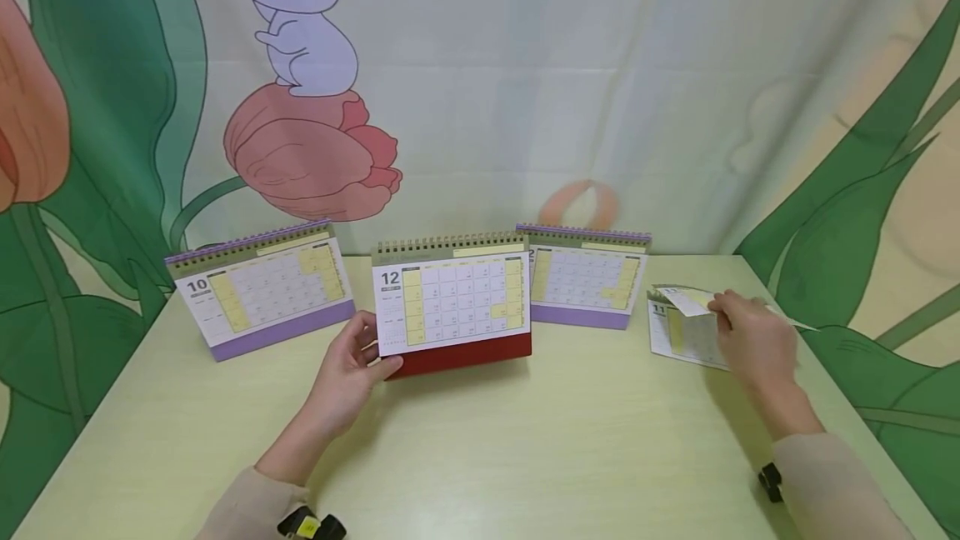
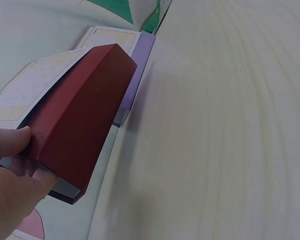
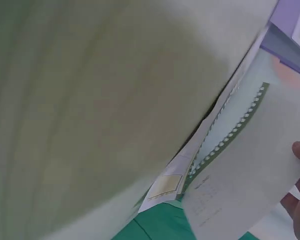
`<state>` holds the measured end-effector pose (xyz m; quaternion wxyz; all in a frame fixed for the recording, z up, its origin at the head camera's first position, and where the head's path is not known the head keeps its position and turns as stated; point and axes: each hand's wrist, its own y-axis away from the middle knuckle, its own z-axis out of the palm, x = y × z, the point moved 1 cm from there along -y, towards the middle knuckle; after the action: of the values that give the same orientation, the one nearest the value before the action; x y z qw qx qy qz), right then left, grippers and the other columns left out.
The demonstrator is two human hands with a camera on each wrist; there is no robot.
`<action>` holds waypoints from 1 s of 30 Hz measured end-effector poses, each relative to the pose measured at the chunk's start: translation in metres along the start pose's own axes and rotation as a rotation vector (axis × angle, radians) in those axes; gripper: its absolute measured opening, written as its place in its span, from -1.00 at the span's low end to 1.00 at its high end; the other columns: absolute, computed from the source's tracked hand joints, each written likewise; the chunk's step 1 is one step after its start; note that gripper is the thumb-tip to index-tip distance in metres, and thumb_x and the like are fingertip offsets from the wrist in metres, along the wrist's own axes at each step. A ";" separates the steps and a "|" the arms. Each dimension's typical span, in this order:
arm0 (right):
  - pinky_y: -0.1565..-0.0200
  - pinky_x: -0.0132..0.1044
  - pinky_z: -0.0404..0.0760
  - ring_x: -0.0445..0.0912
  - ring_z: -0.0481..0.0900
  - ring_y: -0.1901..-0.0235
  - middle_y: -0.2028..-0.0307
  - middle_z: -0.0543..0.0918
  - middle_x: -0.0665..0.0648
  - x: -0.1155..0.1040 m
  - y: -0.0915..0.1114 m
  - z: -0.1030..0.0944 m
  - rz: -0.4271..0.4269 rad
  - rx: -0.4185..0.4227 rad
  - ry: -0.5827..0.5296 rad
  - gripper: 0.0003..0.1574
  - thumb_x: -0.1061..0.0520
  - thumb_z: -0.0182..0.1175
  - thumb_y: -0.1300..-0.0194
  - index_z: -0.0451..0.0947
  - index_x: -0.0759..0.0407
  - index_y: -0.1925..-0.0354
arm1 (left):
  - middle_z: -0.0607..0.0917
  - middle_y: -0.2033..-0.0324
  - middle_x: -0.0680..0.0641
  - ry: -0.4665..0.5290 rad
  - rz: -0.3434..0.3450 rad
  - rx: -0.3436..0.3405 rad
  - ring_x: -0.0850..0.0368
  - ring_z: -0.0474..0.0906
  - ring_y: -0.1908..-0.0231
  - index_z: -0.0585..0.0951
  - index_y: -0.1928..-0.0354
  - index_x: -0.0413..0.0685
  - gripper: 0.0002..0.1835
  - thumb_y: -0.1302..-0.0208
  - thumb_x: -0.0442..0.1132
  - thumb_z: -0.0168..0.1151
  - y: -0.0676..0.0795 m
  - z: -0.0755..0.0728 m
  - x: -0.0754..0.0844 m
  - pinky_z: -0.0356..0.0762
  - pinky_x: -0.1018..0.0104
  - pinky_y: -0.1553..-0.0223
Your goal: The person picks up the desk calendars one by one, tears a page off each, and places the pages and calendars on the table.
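My left hand grips the lower left corner of a desk calendar with a red base, open at page 12. In the left wrist view the red base is tilted, with thumb and fingers around its end. At the table's right side my right hand pinches a calendar sheet above other loose sheets, the top one marked 11. In the right wrist view the held sheet shows a green edge with a row of punched holes.
A purple-based calendar showing 10 stands at the table's back left. Another purple-based calendar stands behind the red one, partly hidden by it. A printed curtain hangs behind the pale table.
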<state>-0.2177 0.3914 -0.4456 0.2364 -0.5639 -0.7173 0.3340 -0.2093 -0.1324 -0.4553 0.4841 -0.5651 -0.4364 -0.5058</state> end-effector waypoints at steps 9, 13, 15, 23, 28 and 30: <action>0.49 0.13 0.61 0.24 0.74 0.31 0.22 0.77 0.30 -0.008 0.003 -0.003 0.028 -0.275 -0.015 -0.71 0.47 0.23 -0.16 0.74 0.21 0.22 | 0.59 -0.13 -0.30 -0.003 0.006 -0.003 -0.03 0.62 0.01 0.40 -0.06 -0.29 -0.58 -0.22 -0.73 0.17 -0.001 -0.007 -0.002 0.64 0.31 0.06; 0.54 0.07 0.55 0.23 0.72 0.29 0.22 0.77 0.28 -0.011 0.001 -0.005 0.067 -0.449 -0.027 -0.64 0.47 0.19 -0.18 0.74 0.21 0.13 | 0.59 -0.12 -0.31 0.005 0.009 -0.002 0.00 0.63 0.02 0.40 -0.06 -0.30 -0.58 -0.22 -0.73 0.17 -0.001 -0.008 -0.002 0.65 0.31 0.07; 0.52 0.07 0.56 0.25 0.71 0.23 0.19 0.77 0.29 -0.013 0.001 -0.005 0.086 -0.522 -0.026 -0.63 0.46 0.20 -0.20 0.74 0.20 0.08 | 0.58 -0.12 -0.31 0.005 0.007 -0.002 0.00 0.63 0.02 0.39 -0.06 -0.31 -0.58 -0.22 -0.73 0.17 0.000 -0.008 -0.002 0.64 0.32 0.07; 0.36 0.17 0.63 0.30 0.69 0.09 0.08 0.76 0.28 -0.015 0.008 -0.002 0.091 -0.641 -0.042 -0.64 0.43 0.31 -0.20 0.73 0.18 0.05 | 0.58 -0.12 -0.31 0.005 -0.005 0.003 -0.01 0.62 0.01 0.40 -0.06 -0.31 -0.58 -0.22 -0.74 0.16 0.000 -0.009 -0.002 0.64 0.32 0.07; 0.27 0.22 0.64 0.31 0.68 0.08 0.09 0.76 0.28 -0.016 0.014 -0.001 0.076 -0.686 -0.046 -0.67 0.39 0.33 -0.19 0.72 0.18 0.07 | 0.57 -0.13 -0.33 -0.008 -0.010 -0.002 0.01 0.61 0.01 0.38 -0.08 -0.33 -0.58 -0.23 -0.72 0.17 -0.001 -0.011 -0.002 0.63 0.33 0.06; 0.22 0.23 0.64 0.32 0.67 0.06 0.07 0.75 0.29 -0.015 0.015 0.000 0.067 -0.698 -0.046 -0.67 0.39 0.33 -0.18 0.72 0.19 0.07 | 0.57 -0.13 -0.33 -0.012 -0.011 -0.002 0.01 0.61 0.01 0.38 -0.08 -0.33 -0.58 -0.23 -0.72 0.17 -0.002 -0.012 -0.004 0.63 0.34 0.06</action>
<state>-0.2047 0.3784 -0.4561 0.0021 -0.6262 -0.7746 0.0885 -0.2133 -0.1438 -0.4583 0.4780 -0.5661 -0.4418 -0.5058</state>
